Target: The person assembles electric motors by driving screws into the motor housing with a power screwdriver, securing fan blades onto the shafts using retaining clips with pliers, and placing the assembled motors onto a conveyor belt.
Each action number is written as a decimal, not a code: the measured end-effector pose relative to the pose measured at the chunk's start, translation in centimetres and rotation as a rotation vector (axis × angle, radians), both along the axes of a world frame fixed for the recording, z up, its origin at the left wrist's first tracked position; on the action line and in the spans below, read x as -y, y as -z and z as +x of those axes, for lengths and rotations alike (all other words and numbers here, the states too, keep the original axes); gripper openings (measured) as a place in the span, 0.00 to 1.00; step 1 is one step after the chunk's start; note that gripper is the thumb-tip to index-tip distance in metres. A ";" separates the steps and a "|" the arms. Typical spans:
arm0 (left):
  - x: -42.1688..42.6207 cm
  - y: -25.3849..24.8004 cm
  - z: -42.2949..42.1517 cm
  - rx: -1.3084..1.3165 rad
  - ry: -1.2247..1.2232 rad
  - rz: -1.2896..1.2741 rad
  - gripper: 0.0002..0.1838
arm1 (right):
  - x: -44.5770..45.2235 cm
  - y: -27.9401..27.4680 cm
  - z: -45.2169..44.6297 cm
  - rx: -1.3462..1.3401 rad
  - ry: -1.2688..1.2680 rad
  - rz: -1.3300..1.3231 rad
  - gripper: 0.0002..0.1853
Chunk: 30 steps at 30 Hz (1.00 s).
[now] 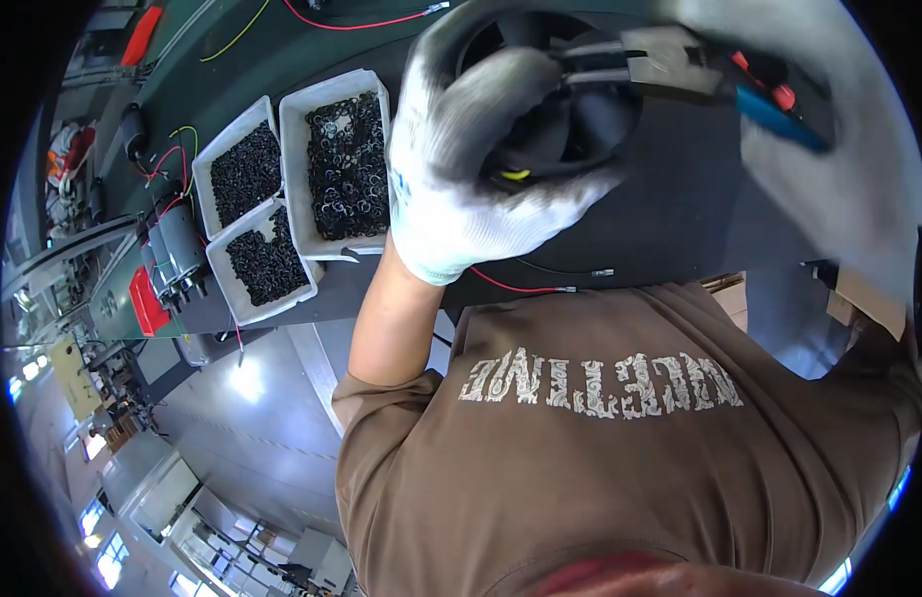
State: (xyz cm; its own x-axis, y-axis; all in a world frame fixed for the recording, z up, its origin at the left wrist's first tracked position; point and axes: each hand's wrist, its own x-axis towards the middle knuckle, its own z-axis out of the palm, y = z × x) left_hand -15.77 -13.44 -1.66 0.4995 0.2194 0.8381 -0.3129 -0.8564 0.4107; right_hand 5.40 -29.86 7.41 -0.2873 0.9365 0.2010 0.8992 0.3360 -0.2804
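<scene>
My left hand (481,149), in a white glove, is closed around a black round housing with fan-like blades (580,129). A bit of yellow (516,175) shows at its lower inside edge. My right hand (829,149), also gloved and blurred by motion, is wrapped around pliers (675,62) with blue and red on the handles. The pliers' thin jaws reach into the middle of the black housing, close to my left thumb. Whether the jaw tips grip anything is hidden.
Left of my hands stand three white bins: a large one (297,189) with black rings, and two smaller ones (204,164) (244,316) with small black parts. Motors with wires (177,244) lie farther left, near a red box (147,301). Red wires (520,289) lie on the dark table.
</scene>
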 end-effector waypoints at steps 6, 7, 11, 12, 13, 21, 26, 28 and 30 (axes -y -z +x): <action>0.4 0.0 0.1 0.204 0.133 -0.126 0.36 | -5.3 1.6 2.1 -0.051 -0.117 0.236 0.27; 0.4 -0.3 0.2 0.215 0.128 -0.137 0.36 | -5.4 2.6 2.2 -0.106 -0.029 0.283 0.27; -0.1 0.2 -0.1 0.241 0.092 -0.073 0.39 | -4.9 10.7 3.8 0.072 0.531 0.497 0.27; -0.1 0.4 -0.3 0.192 0.108 -0.112 0.40 | -4.6 15.1 6.0 0.162 0.687 0.397 0.29; 0.0 0.6 -0.6 0.143 0.121 -0.151 0.41 | -3.6 16.7 4.4 0.102 0.663 0.382 0.30; 2.0 -3.3 1.6 -0.156 -0.462 -0.074 0.36 | -9.8 16.7 -6.0 -1.365 0.260 0.127 0.37; 4.7 -3.5 -7.4 -0.264 -0.038 -0.160 0.31 | -28.0 11.1 2.5 -0.514 0.784 -0.291 0.39; 4.2 -2.4 -11.9 -0.340 -0.019 -0.130 0.27 | -35.8 13.5 7.0 -0.316 0.822 -0.481 0.35; 3.9 -2.3 -17.3 -0.430 -0.203 -0.188 0.18 | -39.5 11.1 4.0 0.073 0.941 -0.262 0.35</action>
State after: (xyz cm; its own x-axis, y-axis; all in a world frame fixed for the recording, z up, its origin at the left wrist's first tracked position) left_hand -33.11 -17.36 0.61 0.7224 0.4750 0.5025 0.0834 -0.7813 0.6186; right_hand 9.44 9.65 -3.67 0.5964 0.8019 -0.0346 0.7861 -0.5923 -0.1766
